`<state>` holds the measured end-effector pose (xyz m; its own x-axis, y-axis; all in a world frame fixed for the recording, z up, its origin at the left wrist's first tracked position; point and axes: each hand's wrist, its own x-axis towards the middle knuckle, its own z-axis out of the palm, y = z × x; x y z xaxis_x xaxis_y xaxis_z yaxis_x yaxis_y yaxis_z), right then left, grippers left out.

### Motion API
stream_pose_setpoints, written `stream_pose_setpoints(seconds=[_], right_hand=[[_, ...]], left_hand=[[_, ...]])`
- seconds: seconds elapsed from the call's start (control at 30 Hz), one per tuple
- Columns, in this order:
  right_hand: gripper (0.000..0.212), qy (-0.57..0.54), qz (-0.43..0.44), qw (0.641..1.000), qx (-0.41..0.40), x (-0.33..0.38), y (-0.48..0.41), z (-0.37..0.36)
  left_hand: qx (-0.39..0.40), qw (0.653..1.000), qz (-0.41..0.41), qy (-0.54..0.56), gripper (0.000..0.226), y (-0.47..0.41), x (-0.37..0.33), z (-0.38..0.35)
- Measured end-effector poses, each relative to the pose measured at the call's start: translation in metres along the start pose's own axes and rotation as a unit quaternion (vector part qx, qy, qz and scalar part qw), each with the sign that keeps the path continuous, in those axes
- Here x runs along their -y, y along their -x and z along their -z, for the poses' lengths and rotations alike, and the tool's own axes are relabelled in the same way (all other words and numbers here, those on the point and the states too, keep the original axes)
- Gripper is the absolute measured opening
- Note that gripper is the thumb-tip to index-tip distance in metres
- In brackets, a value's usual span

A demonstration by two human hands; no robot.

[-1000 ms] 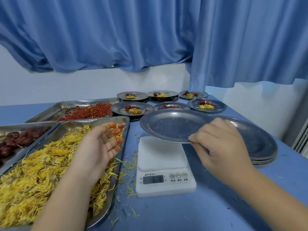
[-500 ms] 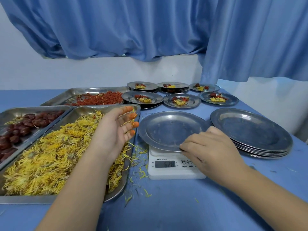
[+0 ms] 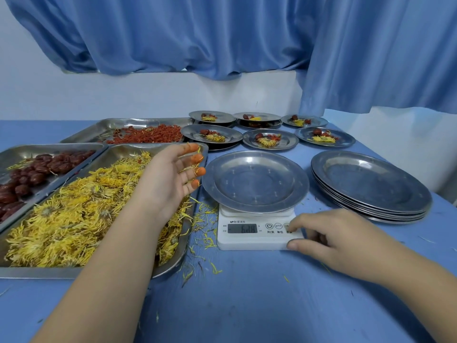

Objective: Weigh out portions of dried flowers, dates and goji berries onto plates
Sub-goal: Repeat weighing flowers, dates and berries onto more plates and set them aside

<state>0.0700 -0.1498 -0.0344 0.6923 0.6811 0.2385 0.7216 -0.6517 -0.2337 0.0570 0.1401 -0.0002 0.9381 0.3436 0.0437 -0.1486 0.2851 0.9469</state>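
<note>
left hand (image 3: 170, 179) spread, right hand (image 3: 329, 240) loosely curled

Blue curtain (image 3: 222, 33) above white wall (image 3: 123, 95)

Blurred digits on the scale display (image 3: 242, 228) (rightmost button (image 3: 286, 225) half hidden), date tray (image 3: 14, 157) cropped at left

Pleated blue fabric curtains (image 3: 197, 33) hang across the top, their hems bunched above a plain white wall (image 3: 123, 95). Below, a flat blue-covered bench (image 3: 247, 293) fills the foreground under soft, even light.
</note>
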Motion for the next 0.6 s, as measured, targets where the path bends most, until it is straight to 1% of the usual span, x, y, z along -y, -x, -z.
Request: stream_pose_setpoints(seconds=[0.13, 0.33, 0.47, 0.6], right_hand=[[0.042, 0.001, -0.005, 1.0, 0.015, 0.0, -0.0007, -0.003], [0.034, -0.008, -0.03, 0.999, 0.025, -0.0003, -0.0005, -0.0054], [0.034, -0.015, -0.039, 0.999, 0.032, 0.0018, -0.0007, -0.0073], [0.027, -0.058, -0.063, 0.996, 0.027, 0.0061, -0.0031, -0.0088]], left_hand=[[-0.001, 1.0, 0.0, -0.005, 0.018, 0.0007, -0.0001, 0.0003], [-0.002, 1.0, 0.002, -0.009, 0.019, 0.0001, 0.0, -0.0001], [-0.006, 1.0, 0.0, -0.021, 0.018, -0.0011, 0.0013, 0.0], [-0.006, 1.0, -0.003, -0.03, 0.019, -0.0018, 0.0022, -0.0001]])
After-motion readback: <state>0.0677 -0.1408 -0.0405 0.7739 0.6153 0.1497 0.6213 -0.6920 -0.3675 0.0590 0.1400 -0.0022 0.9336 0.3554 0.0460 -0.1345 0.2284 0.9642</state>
